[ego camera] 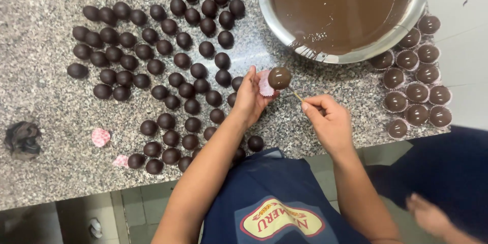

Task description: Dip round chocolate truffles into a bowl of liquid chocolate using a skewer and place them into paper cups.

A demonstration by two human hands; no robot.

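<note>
My left hand (249,96) holds a small pink paper cup (265,84) above the granite counter. A glossy chocolate ball (279,77) sits at the cup's mouth, on the tip of a thin wooden stick (297,96). My right hand (330,119) pinches the other end of that stick. Several bare dark chocolate balls (168,71) lie spread on the counter to the left of my hands.
A large steel bowl (310,53) of melted chocolate stands at the back right. Several coated balls in paper cups (417,91) are grouped at the right edge. Two loose pink cups (100,136) lie at the front left, near a dark crumpled cloth (23,139). Another person's foot (429,216) is on the floor at lower right.
</note>
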